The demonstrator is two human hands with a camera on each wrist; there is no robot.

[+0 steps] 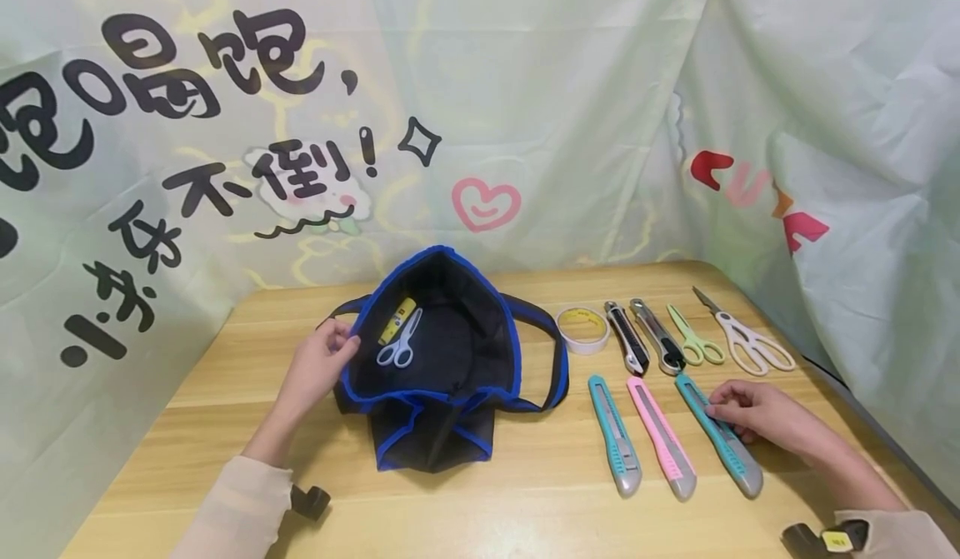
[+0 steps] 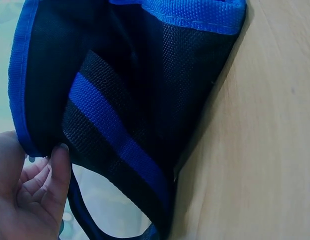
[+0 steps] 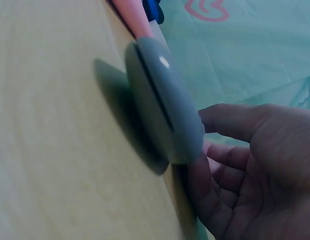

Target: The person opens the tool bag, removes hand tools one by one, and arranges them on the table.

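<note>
My left hand (image 1: 321, 361) pinches the left rim of an open black bag (image 1: 450, 326) with blue edging; the left wrist view shows the thumb and fingers on the edge near the striped strap (image 2: 117, 132). Inside the bag lie a yellow item (image 1: 397, 321) and light blue scissors (image 1: 401, 345). My right hand (image 1: 765, 413) holds the rightmost teal utility knife (image 1: 733, 459) between thumb and fingers. Its grey end (image 3: 164, 105) casts a shadow on the table in the right wrist view. To its left lie a pink utility knife (image 1: 663, 438) and another teal utility knife (image 1: 615, 436).
Behind the knives lie a tape roll (image 1: 584, 345), a black utility knife (image 1: 626, 338), a metallic utility knife (image 1: 657, 336), green scissors (image 1: 697, 344) and white-handled scissors (image 1: 742, 338). A printed curtain (image 1: 562, 142) encloses the wooden table (image 1: 540, 492). The bag's right strap (image 1: 558, 367) reaches toward the tape.
</note>
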